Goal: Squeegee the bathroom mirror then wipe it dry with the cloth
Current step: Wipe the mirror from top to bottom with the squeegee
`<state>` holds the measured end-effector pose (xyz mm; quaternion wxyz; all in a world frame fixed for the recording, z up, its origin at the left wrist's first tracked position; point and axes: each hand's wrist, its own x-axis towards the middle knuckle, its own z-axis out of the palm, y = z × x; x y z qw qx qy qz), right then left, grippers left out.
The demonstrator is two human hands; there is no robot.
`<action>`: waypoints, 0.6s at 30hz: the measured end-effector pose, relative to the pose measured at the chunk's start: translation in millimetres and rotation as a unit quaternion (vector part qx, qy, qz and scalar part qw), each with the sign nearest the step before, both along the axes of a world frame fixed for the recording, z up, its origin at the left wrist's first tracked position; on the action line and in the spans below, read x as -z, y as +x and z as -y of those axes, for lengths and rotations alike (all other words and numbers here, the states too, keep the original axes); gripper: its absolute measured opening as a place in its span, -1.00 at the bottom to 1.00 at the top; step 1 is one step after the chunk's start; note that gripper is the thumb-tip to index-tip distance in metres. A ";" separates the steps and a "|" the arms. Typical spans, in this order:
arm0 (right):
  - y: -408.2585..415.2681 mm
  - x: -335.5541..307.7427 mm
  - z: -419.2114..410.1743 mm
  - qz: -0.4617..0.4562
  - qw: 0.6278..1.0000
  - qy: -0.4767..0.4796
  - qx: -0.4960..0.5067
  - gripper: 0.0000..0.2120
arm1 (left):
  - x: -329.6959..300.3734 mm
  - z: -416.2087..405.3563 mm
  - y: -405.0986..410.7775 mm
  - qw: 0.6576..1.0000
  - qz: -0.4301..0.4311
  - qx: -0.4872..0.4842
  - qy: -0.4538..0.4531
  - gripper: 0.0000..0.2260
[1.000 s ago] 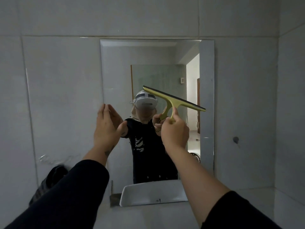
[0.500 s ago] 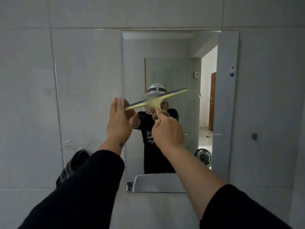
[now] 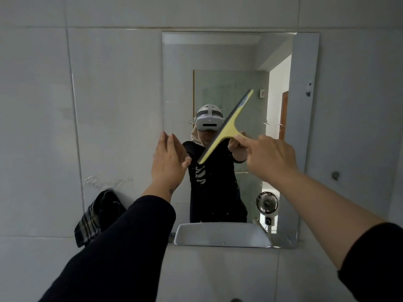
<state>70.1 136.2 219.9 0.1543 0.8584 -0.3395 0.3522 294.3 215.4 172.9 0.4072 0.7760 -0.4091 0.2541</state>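
A rectangular mirror [image 3: 231, 53] hangs on the tiled wall ahead. My right hand [image 3: 270, 156] grips the handle of a yellow squeegee [image 3: 229, 126], with the forefinger stretched along the handle. Its dark rubber blade slants steeply, upper end to the right, against the middle of the glass. My left hand [image 3: 169, 160] is flat with fingers together, resting at the mirror's left edge and holding nothing. A dark checked cloth [image 3: 96, 216] hangs on the wall left of the mirror, partly hidden by my left sleeve.
Grey wall tiles [image 3: 109, 94] surround the mirror. The glass reflects a white basin rim [image 3: 220, 234], a small fan [image 3: 267, 202], a doorway and me. A small hook [image 3: 335, 175] sticks out of the wall at right.
The squeegee has swung from a shallow slant to a steep diagonal and shifted right across the glass. My right hand moved right with it. The left hand stays at the mirror's left edge.
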 end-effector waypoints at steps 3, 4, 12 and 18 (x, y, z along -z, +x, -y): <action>-18.8 4.3 15.9 0.032 0.999 0.015 0.012 -0.52 | 2.4 7.3 -3.7 1.000 -0.003 -0.017 0.007 -0.18; -23.5 6.3 21.0 0.047 0.999 0.019 0.015 -0.53 | 3.1 9.7 -4.4 1.000 -0.005 -0.021 0.005 -0.17; -51.4 18.4 48.1 0.159 0.983 0.083 0.024 -0.55 | 9.2 20.8 -6.1 0.999 -0.014 -0.021 -0.036 -0.09; -53.3 40.9 36.8 0.263 0.942 0.209 0.015 -0.54 | 9.2 22.5 -6.2 0.998 -0.017 -0.006 -0.059 -0.07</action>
